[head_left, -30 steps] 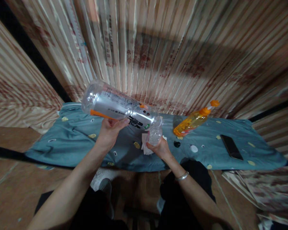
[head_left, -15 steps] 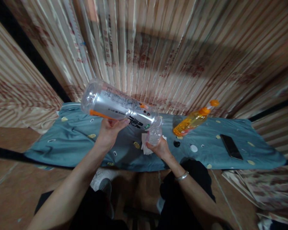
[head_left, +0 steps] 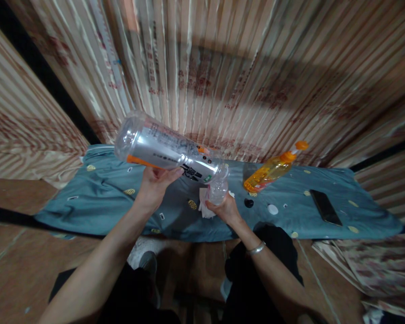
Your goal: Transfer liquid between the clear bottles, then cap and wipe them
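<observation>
My left hand point(head_left: 155, 186) is closed around a large clear plastic bottle point(head_left: 165, 148) with a silver and orange label. The bottle is tilted, its base up at the left and its neck end down at the right. My right hand point(head_left: 225, 208) grips a small clear plastic bottle point(head_left: 217, 192), held beneath the large one's neck. Where the two meet, I cannot make out the openings, nor any liquid passing. Behind the small bottle, white tissue point(head_left: 205, 210) lies on the teal cloth point(head_left: 175, 216).
Right of my hands stands a pump bottle of orange-yellow liquid point(head_left: 268, 173). Close by lie a black cap point(head_left: 249, 203) and a white round cap point(head_left: 272, 209). A dark phone point(head_left: 326, 207) rests farther right. Behind the cloth-covered surface hangs a patterned curtain point(head_left: 202, 90).
</observation>
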Motion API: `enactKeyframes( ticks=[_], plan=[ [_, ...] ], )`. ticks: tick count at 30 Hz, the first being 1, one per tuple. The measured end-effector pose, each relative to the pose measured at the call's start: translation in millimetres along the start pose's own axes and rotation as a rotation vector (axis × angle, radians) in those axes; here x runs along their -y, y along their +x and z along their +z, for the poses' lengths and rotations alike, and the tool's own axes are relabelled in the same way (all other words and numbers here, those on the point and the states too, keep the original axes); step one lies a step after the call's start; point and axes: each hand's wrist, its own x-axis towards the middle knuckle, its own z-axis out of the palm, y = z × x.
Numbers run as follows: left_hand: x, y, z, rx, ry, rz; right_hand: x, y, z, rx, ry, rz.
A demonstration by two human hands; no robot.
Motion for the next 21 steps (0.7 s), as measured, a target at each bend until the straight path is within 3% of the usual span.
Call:
enactKeyframes(
  ticks=[21],
  plan=[
    [0.0,-0.3,1.7,0.008,-0.062,-0.012,2.9,-0.1,-1.8,0.012,-0.032,-0.012]
  ],
)
